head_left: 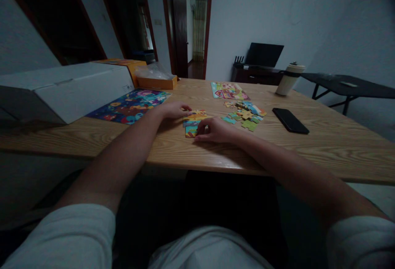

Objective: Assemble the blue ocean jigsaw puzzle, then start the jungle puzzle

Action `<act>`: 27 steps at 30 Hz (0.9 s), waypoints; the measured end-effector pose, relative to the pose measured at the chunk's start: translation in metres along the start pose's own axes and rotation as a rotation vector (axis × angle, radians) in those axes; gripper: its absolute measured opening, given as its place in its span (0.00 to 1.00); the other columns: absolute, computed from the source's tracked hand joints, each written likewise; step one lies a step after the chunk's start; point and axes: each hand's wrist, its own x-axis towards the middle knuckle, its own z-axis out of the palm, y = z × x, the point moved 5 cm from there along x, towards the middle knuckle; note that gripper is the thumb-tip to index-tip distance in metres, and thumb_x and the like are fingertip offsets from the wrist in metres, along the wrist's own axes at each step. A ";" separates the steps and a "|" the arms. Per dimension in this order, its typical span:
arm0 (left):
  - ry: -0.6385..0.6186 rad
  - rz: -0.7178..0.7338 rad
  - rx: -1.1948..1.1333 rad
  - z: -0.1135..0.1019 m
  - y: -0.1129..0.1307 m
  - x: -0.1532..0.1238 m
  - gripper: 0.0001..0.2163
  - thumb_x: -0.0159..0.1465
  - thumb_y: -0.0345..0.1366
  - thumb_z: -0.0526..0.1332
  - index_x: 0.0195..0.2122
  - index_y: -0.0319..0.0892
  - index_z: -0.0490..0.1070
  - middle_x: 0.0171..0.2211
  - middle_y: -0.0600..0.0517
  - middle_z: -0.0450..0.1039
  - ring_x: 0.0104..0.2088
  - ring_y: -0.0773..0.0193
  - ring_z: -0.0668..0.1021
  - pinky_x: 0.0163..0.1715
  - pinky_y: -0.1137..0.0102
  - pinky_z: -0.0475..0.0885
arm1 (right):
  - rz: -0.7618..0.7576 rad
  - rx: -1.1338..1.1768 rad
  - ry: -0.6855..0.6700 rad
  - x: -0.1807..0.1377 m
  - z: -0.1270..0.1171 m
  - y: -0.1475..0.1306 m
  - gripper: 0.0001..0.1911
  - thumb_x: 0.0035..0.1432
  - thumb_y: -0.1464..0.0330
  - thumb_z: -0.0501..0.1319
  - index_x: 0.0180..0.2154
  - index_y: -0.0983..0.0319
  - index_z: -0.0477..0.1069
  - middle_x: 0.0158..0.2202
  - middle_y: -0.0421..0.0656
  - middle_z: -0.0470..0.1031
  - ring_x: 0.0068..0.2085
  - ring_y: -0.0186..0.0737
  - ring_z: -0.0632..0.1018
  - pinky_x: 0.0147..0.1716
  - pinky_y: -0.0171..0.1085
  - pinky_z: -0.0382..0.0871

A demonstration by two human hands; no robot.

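A small, partly joined jigsaw puzzle [190, 123] in yellow, blue and red lies on the wooden table in front of me. My left hand [174, 111] rests at its upper left edge, fingers stretched out and a little apart, fingertips close to the pieces. Over its lower right side is my right hand [217, 130], fingers curled and thumb against the edge; whatever is between the fingertips is hidden. Just beyond that hand spreads a pile of loose jigsaw pieces [246, 114], mostly green, yellow and blue.
A colourful puzzle sheet [129, 106] lies left beside a white box [77, 87], with an orange tray [157, 82] behind. Farther back is a pink puzzle picture [230, 91]. On the right are a black phone [290, 120] and a cream tumbler [290, 80].
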 end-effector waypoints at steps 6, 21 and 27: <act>-0.047 0.007 -0.031 -0.003 0.001 -0.007 0.37 0.56 0.58 0.65 0.65 0.51 0.66 0.62 0.48 0.69 0.58 0.49 0.72 0.55 0.64 0.65 | -0.057 -0.131 0.032 -0.003 -0.009 -0.003 0.19 0.61 0.54 0.63 0.47 0.60 0.78 0.39 0.45 0.80 0.33 0.37 0.75 0.33 0.35 0.63; -0.118 0.034 0.010 0.002 0.002 -0.008 0.40 0.55 0.59 0.66 0.67 0.51 0.64 0.66 0.47 0.65 0.60 0.49 0.70 0.58 0.64 0.62 | -0.100 -0.252 -0.017 -0.003 0.002 -0.013 0.16 0.66 0.56 0.58 0.45 0.57 0.79 0.29 0.41 0.76 0.25 0.34 0.68 0.28 0.36 0.56; -0.120 0.046 0.011 0.004 0.001 -0.005 0.41 0.54 0.59 0.65 0.68 0.51 0.62 0.66 0.47 0.65 0.60 0.49 0.70 0.58 0.64 0.63 | -0.099 -0.252 -0.012 -0.002 0.004 -0.015 0.17 0.67 0.55 0.57 0.46 0.56 0.79 0.29 0.41 0.77 0.25 0.35 0.68 0.29 0.36 0.55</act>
